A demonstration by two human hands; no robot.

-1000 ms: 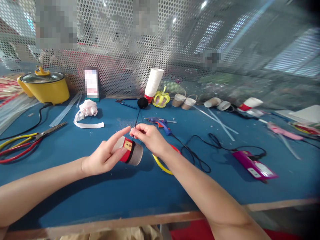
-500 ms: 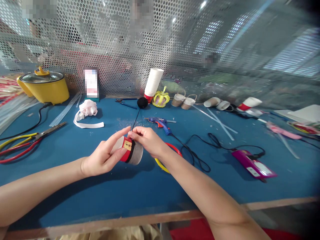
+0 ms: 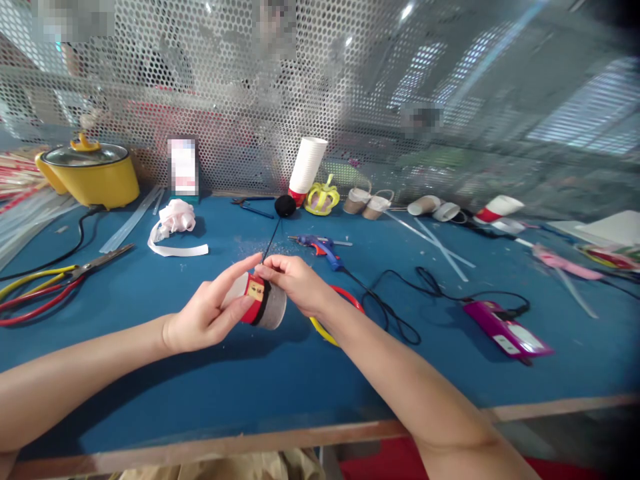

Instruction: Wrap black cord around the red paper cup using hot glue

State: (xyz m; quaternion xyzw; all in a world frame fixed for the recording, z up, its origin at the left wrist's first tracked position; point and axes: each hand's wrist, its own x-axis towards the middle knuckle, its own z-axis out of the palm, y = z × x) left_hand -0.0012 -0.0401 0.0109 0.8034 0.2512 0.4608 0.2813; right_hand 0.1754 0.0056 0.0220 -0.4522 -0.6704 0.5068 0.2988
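Note:
My left hand [image 3: 213, 310] is closed around a paper cup [image 3: 256, 297], which lies tilted on its side above the table. The cup has a red printed band, and a black band of yarn circles it beside a greyish end. My right hand [image 3: 293, 277] pinches a black yarn [image 3: 271, 240] at the cup's upper side. From those fingers the strand runs back, taut-looking, to a black yarn ball [image 3: 285, 206]. A blue glue gun [image 3: 323, 250] lies just beyond my right hand. Scissors [image 3: 330, 337] with red and yellow handles are partly hidden beneath my right forearm.
Large scissors [image 3: 70, 280] and a crumpled white ribbon [image 3: 175, 220] lie left. A yellow electric pot [image 3: 90, 173] stands behind them. Stacked paper cups [image 3: 307, 167], a yellow pumpkin-shaped craft [image 3: 321, 198] and small baskets [image 3: 367, 202] line the back. A purple power strip [image 3: 507, 328] with cords lies right.
Almost nothing differs. Both hands keep the same hold on the cup and yarn, with only a very slight shift of the right fingers.

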